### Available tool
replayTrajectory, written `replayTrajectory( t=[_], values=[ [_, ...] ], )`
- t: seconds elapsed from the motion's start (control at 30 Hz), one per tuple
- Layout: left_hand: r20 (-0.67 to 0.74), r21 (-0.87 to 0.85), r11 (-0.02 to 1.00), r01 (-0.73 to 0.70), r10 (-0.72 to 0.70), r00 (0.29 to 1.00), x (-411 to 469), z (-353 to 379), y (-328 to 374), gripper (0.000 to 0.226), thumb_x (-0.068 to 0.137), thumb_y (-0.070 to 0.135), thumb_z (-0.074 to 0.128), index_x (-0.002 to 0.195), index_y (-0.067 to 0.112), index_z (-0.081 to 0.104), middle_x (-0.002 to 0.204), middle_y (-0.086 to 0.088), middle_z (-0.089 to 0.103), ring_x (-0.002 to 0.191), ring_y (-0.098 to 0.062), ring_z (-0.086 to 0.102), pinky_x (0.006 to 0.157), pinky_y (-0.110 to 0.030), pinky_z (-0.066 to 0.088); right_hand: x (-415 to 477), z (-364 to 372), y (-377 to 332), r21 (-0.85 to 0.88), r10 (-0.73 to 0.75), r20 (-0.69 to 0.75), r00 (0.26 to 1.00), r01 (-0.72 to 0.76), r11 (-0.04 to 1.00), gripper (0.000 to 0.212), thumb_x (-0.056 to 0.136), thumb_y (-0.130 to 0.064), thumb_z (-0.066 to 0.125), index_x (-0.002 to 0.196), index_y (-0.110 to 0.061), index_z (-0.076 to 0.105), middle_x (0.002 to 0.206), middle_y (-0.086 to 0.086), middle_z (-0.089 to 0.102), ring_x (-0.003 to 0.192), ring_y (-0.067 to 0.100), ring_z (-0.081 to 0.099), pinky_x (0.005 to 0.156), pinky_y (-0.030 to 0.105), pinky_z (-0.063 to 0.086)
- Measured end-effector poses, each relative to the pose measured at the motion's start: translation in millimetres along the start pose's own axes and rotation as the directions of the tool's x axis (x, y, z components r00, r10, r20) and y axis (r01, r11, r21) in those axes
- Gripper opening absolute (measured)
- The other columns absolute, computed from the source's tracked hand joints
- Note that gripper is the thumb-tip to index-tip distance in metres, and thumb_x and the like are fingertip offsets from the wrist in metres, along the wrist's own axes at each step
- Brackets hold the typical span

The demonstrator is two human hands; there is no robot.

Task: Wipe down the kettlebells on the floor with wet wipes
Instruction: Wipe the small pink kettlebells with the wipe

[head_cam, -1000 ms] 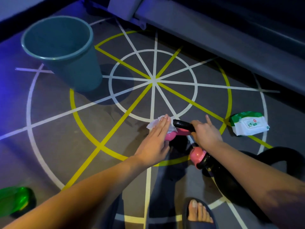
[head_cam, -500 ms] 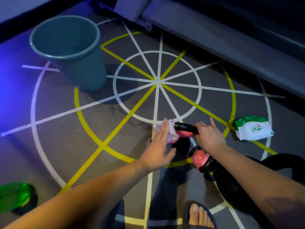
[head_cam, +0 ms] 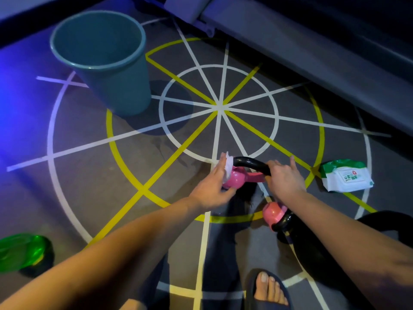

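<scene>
We note left hand (head_cam: 212, 190) flat, pressing wet wipe (head_cam: 228, 167) on pink kettlebell (head_cam: 234, 181); right hand (head_cam: 285, 179) clamped round its handle (head_cam: 250, 163).

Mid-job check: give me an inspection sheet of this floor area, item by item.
Surface: grey floor painted with white and yellow wheel lines.
Job's things: pink kettlebell with black handle, being wiped; second pink kettlebell beside the right forearm; wet wipe against the first one; wipes pack on the floor at right.
Clutter: teal bucket upright, upper left; green object lower left, unclear what.
Hands: left hand presses the wet wipe to the kettlebell with straight fingers; right hand grips its handle.
Cables: nothing seen.
Surroundings: grey equipment frame along the top; sandalled foot at the bottom edge; dim light.
</scene>
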State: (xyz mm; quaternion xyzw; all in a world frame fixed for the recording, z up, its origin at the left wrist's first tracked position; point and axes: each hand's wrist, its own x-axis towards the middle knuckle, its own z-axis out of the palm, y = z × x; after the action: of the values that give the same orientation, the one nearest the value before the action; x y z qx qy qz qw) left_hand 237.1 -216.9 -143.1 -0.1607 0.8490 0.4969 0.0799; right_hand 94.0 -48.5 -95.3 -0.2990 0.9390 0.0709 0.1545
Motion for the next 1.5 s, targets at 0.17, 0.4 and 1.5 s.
replayTrajectory(
  t=[0.17,0.4,1.5],
  values=[
    [0.007,-0.053,0.997,-0.063,0.064,0.998,-7,13,-9,0.107,0.086,0.033,0.064,0.159,0.027,-0.014,0.164,-0.009,0.022,0.151,-0.027,0.024,0.118,-0.043,0.034,1,-2,-3,-0.061,-0.034,-0.02,0.999,0.033,0.998,0.029,0.093,-0.009,0.053,0.122,-0.014,0.056,0.123,0.008,0.064,0.119,0.03,0.061,0.126,0.046,0.001],
    [-0.185,0.137,0.977,-0.165,0.189,0.964,-28,39,22,0.102,0.097,0.036,0.059,0.159,0.012,-0.019,0.166,-0.002,-0.026,0.152,-0.012,-0.026,0.126,-0.032,0.0,1,-8,-6,-0.085,-0.029,0.0,1.0,0.029,0.996,0.034,0.096,-0.011,0.051,0.13,-0.015,0.054,0.136,0.009,0.058,0.133,0.035,0.05,0.126,0.044,-0.001],
    [-0.302,0.035,0.981,0.191,-0.172,0.938,-18,-35,-33,0.033,0.094,0.013,0.057,0.12,0.032,0.065,0.094,-0.004,0.075,0.093,-0.03,0.069,0.075,-0.041,0.055,-9,-39,-62,-0.254,-0.229,-0.088,0.969,0.201,0.946,0.024,0.099,-0.019,0.056,0.122,-0.014,0.06,0.128,0.01,0.063,0.14,0.03,0.042,0.124,0.04,0.003]
  ],
)
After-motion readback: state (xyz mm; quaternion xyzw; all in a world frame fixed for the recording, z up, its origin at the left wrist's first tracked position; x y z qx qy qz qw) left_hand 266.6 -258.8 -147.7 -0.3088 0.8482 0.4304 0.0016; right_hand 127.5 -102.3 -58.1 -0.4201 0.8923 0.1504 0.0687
